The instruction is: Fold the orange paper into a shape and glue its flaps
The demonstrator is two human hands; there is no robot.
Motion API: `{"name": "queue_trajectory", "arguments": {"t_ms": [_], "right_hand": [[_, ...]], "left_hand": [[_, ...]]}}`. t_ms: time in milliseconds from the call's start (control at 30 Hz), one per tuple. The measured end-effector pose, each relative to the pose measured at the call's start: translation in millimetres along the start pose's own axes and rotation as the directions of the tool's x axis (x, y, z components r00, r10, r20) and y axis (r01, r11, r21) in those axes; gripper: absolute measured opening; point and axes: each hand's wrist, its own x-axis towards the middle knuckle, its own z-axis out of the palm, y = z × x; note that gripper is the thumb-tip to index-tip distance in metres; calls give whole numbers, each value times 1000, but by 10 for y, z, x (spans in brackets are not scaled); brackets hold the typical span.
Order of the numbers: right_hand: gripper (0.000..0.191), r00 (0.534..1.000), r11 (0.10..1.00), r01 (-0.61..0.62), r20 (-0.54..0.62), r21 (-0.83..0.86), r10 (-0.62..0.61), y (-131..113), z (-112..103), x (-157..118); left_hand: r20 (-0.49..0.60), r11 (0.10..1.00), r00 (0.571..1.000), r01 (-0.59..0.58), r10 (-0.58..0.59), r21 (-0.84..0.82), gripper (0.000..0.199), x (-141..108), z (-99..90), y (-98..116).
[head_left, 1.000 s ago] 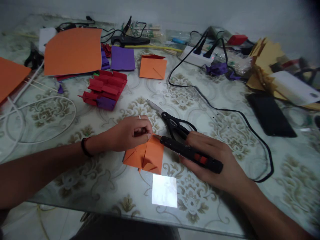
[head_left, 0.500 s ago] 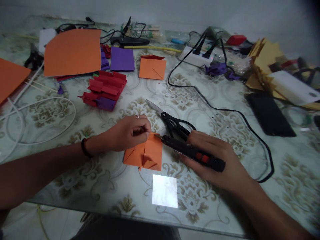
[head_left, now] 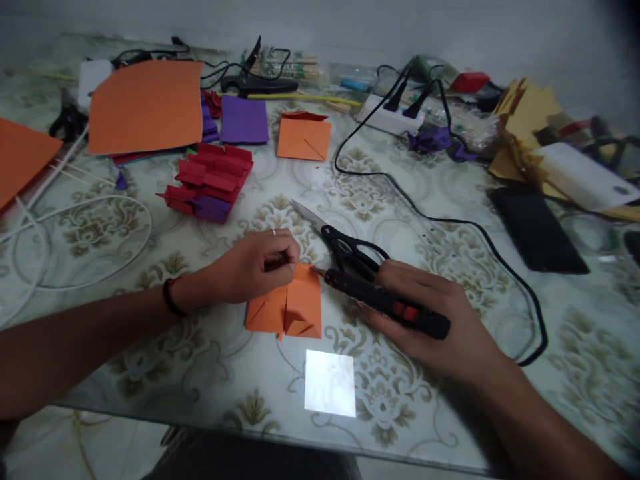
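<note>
Folded orange paper [head_left: 303, 300] lies on the table in front of me, with creased flaps and a small fold at its lower right. My left hand [head_left: 260, 267] is closed in a pinch at the paper's top edge; the fingertips partly cover that edge. In my right hand [head_left: 425, 307] is a black glue gun [head_left: 363, 293] with a red switch. Its nozzle points left at the paper's upper right corner, very close to it; I cannot tell whether it touches. Black-handled scissors [head_left: 345, 247] lie open just behind the glue gun.
Red and purple folded paper [head_left: 215, 177], a purple square [head_left: 245, 120] and another orange piece [head_left: 303, 139] lie behind. Black cord [head_left: 450, 219] runs from a white power strip [head_left: 390, 115] toward my right forearm. A dark phone [head_left: 539, 230] lies right; white cable [head_left: 150, 227] curls left.
The glue gun's nozzle has shifted slightly away from the paper's top edge, to its upper right corner. My left hand keeps its pinch, and the other things stay put.
</note>
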Motion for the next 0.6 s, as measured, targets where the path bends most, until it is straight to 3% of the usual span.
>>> {"name": "queue_trajectory", "arguments": {"t_ms": [600], "right_hand": [[21,999,1000,-25,43,-16,25,0,-9,20]], "left_hand": [[-44,1000,999,-6,5,-26,9,3,0,21]]}}
